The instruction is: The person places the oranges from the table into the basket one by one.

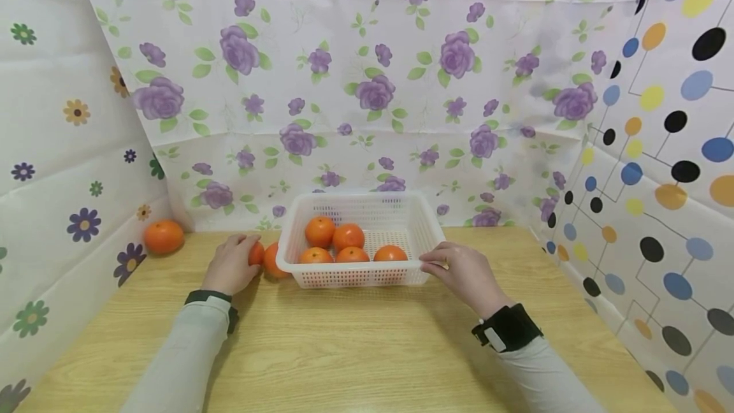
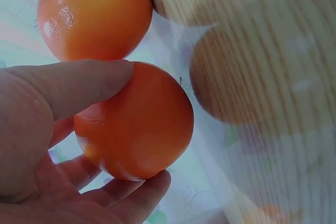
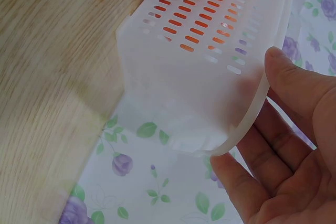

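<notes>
My left hand [image 1: 231,264] curls its thumb and fingers round an orange [image 2: 139,121] to the left of the white plastic basket. A second orange [image 2: 97,14] sits right beside that one, and in the head view it is partly hidden behind the basket's left end. The slotted basket [image 1: 355,277] stands on the table against the back cloth, with several oranges [image 1: 320,232] inside, mostly in its left and front part. At the basket's front right corner, my right hand [image 1: 461,273] pinches the rim [image 3: 251,116] between thumb and fingers.
Another orange [image 1: 164,236] lies at the far left, in the corner where the cloths meet. Flowered cloth [image 1: 375,91] hangs behind the wooden table [image 1: 344,343]. A dotted cloth [image 1: 652,171] borders the right side, and a daisy-patterned cloth [image 1: 57,145] the left.
</notes>
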Available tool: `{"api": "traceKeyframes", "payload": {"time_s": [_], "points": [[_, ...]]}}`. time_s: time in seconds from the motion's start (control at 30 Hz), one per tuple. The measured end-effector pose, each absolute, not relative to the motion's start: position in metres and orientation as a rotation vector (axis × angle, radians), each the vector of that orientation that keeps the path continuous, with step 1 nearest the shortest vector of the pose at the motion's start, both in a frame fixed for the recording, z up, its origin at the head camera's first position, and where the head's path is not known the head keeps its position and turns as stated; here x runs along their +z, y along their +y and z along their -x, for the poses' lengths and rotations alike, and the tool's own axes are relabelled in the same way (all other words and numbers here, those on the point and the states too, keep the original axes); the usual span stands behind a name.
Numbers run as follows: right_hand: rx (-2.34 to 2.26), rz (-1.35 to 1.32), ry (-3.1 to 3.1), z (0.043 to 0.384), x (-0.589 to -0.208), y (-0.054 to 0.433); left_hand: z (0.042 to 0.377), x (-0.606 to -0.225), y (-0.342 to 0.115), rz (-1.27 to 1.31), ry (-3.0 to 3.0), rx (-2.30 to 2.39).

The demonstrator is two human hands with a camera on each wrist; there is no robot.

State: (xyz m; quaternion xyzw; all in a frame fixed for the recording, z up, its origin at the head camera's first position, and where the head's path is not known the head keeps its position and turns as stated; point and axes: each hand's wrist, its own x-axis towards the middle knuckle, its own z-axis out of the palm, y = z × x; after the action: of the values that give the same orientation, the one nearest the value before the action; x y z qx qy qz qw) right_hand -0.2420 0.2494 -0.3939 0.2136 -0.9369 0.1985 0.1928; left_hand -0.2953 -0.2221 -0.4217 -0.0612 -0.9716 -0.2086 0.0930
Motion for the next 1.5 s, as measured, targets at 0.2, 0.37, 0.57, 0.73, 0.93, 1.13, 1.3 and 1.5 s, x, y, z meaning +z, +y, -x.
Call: {"api": "traceKeyframes", "payload": {"time_s": [0.2,0.37,0.57,0.73,0.93,1.13,1.3,1.5], "points": [[0.561,-0.601,-2.623,0.241,-0.393,0.249,0.294,-0.419,-0.221,0.178,-2.870,-0.631],[0.561,-0.606,-2.616,0.241,-0.394,0.249,0.295,-0.419,-0.221,0.170,-2.858,-0.643],[0.567,-0.607,-2.614,0.242,-0.395,0.250,0.294,-0.418,-0.223,0.181,-2.817,-0.641],[0.570,-0.604,-2.613,0.242,-0.395,0.250,0.294,-0.415,-0.223,0.182,-2.799,-0.634],[0.564,-0.603,-2.614,0.243,-0.396,0.250,0.294,-0.413,-0.222,0.187,-2.777,-0.607],[0.570,-0.609,-2.605,0.243,-0.396,0.250,0.292,-0.410,-0.221,0.171,-2.776,-0.642],[0.561,-0.615,-2.599,0.243,-0.396,0.250,0.290,-0.406,-0.220,0.163,-2.746,-0.656],[0.554,-0.618,-2.599,0.242,-0.395,0.250,0.289,-0.403,-0.218,0.156,-2.736,-0.650]]}}
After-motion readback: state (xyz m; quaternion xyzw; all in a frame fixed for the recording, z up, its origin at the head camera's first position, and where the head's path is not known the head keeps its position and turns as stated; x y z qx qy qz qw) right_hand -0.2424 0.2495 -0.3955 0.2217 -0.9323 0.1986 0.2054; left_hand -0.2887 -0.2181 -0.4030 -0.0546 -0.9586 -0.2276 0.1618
